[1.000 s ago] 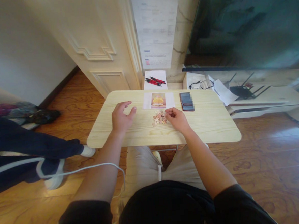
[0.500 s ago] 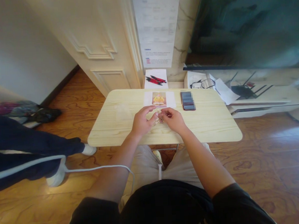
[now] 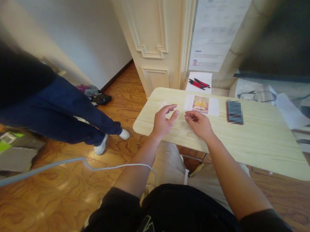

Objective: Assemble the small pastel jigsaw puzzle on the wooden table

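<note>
My left hand [image 3: 165, 121] hovers over the left half of the pale wood-grain table [image 3: 262, 148], its thumb and fingers spread with nothing visible between them. A short gap away, my right hand [image 3: 199, 124] is curled in a pinch, thumb against fingertips. Whatever those fingertips hold, if anything, is too small or hidden to make out. Just beyond the right hand lies a white sheet with a printed picture of a yellow cartoon figure [image 3: 200, 104]. To its right rests a dark phone [image 3: 234, 112], its screen blurred out.
Several red and black pens [image 3: 199, 83] lie on white paper behind the table. Another person in dark blue trousers [image 3: 73, 114] stands at the left. A white cable [image 3: 116, 166] runs across to my left arm. Glasses [image 3: 264, 96] and loose paper sit on the shelf at right.
My view has swung left, so the table appears farther right and tilted. My hands have moved apart, and the small speckled pieces between them no longer show. More of the other person is visible.
</note>
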A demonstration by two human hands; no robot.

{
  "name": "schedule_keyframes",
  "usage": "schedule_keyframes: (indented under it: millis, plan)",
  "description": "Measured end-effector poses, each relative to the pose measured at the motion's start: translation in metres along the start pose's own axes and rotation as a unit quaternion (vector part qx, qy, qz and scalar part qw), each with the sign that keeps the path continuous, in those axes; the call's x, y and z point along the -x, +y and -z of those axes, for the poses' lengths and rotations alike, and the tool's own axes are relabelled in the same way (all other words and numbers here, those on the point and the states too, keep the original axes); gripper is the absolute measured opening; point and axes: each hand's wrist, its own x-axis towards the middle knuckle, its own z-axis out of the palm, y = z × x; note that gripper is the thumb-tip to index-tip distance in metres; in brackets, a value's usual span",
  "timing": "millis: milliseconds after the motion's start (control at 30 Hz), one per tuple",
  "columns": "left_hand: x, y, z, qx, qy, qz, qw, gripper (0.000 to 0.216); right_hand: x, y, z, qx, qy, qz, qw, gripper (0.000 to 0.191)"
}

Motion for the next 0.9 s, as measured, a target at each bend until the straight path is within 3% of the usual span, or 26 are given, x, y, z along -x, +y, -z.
schedule_keyframes:
  millis: [167,333,567,733,900]
  plan:
    - [0.003,-0.002,0.008,0.000,0.011,0.009,1.000,0.030,0.002,-0.007,-0.009,0.001,-0.009,0.006,1.000,0.038]
    - [0.000,-0.003,0.000,-0.006,0.007,0.021,1.000,0.032,0.004,0.001,0.000,0.004,0.004,0.005,1.000,0.038]
    - [-0.004,0.000,-0.043,0.018,-0.053,0.004,0.998,0.032,0.008,0.017,0.038,0.023,0.054,-0.014,0.998,0.036]
    - [-0.007,-0.004,-0.080,-0.014,-0.126,-0.045,0.991,0.031,0.017,0.036,0.063,0.069,0.091,-0.002,0.993,0.028]
    - [-0.008,-0.018,-0.108,-0.082,-0.200,-0.119,0.969,0.024,0.027,0.053,0.071,0.197,0.057,0.036,0.978,0.028]
